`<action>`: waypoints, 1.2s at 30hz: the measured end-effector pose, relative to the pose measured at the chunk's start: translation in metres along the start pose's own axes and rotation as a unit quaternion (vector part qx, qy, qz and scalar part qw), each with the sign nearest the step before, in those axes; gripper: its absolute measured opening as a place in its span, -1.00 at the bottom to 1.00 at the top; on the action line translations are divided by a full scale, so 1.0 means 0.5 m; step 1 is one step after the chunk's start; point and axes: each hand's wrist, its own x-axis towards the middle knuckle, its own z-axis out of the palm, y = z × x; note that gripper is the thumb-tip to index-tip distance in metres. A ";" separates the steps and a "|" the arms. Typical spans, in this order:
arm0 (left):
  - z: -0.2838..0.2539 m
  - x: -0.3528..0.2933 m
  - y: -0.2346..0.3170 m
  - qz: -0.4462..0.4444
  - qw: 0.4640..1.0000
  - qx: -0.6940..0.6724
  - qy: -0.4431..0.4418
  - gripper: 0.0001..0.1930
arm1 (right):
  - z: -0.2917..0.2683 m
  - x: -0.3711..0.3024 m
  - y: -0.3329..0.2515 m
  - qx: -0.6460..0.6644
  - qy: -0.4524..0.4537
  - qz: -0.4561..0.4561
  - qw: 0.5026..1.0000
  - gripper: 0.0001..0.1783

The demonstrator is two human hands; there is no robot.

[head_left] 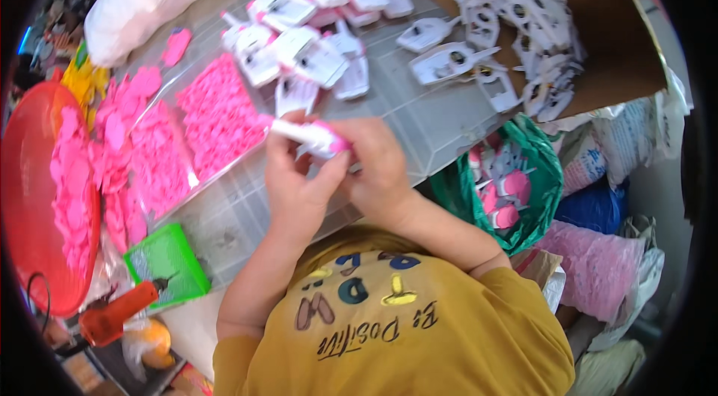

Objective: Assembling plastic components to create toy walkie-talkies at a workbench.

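Right, the part (320, 139) is held just above the table (430, 138), near the white shells (310, 56), pinched in the left hand (298, 190) and gripped at its pink end by the curled right hand (375, 172). Probably best braced firmly on the left, with even pressure applied from the right and the slim tip kept unloaded; the contact under the fingers can't be seen.
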 end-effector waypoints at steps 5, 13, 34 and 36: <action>-0.004 -0.003 0.006 0.041 0.999 -0.012 0.000 -0.19 | -0.016 0.022 0.027 -0.002 0.024 0.037 0.999 -0.48; -0.046 -0.019 -0.010 0.012 0.996 0.035 -0.081 -0.58 | -0.111 0.179 0.230 0.011 0.044 0.349 0.936 -0.42; -0.019 -0.046 -0.023 -0.024 0.980 0.120 -0.155 -0.77 | -0.083 0.133 0.222 -0.191 -0.033 0.224 0.955 -0.62; -0.016 -0.045 -0.031 0.006 0.976 0.137 -0.170 -0.80 | -0.081 0.121 0.215 -0.324 0.016 0.081 0.942 -0.67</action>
